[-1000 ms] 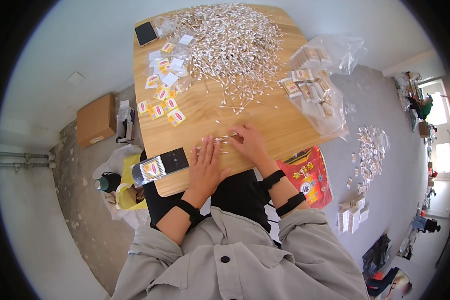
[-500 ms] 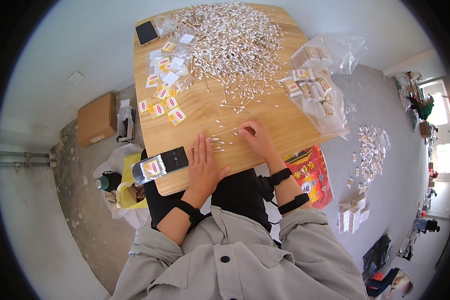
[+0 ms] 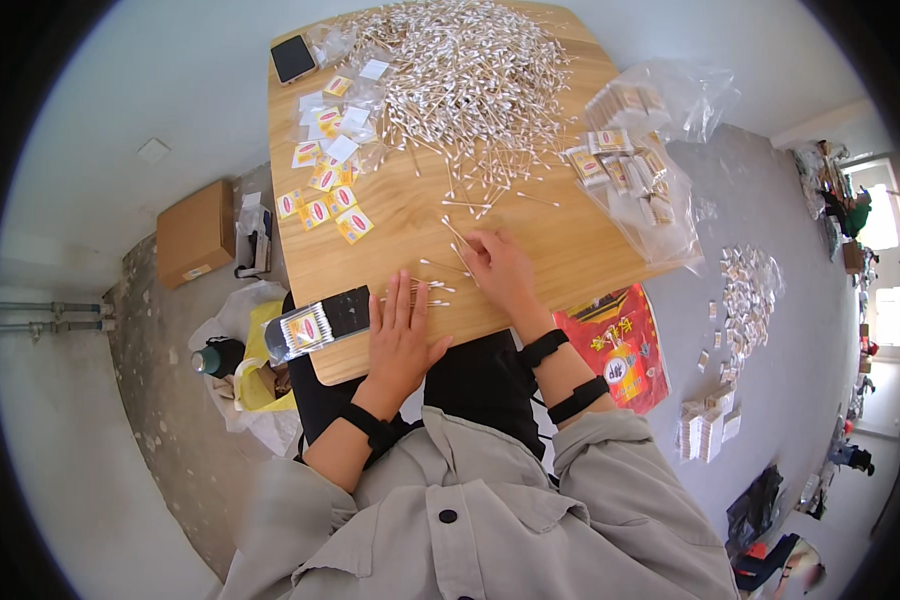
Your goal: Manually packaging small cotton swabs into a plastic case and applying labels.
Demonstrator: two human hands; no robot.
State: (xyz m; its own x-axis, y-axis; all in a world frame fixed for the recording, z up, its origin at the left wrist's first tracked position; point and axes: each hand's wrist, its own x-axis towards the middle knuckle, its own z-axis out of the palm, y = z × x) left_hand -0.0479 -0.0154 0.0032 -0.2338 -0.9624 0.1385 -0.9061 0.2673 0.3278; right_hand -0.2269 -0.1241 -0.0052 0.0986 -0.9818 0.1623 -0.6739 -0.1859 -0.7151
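My left hand [image 3: 400,330] lies flat near the front edge of the wooden table, fingers stretched out. A few cotton swabs [image 3: 432,293] stick out from beside its fingers. To its right, my right hand [image 3: 500,270] is closed, its fingertips pinched at a cotton swab [image 3: 455,232] that slants away from me. Another loose swab lies just by those fingertips. Left of my left hand, a clear packet of swabs with a yellow-and-white card [image 3: 306,328] rests on a dark flat holder [image 3: 348,314].
A big heap of cotton swabs [image 3: 480,90] covers the far table. Yellow-and-white cards [image 3: 353,224] lie at left, near a black device [image 3: 292,60]. Filled packets [image 3: 610,143] sit in plastic at right. A cardboard box [image 3: 195,232] and scattered packets [image 3: 748,300] are on the floor.
My right hand has shifted slightly left and toward me, and the swab at its fingertips has turned. My left hand stays flat, moved only slightly.
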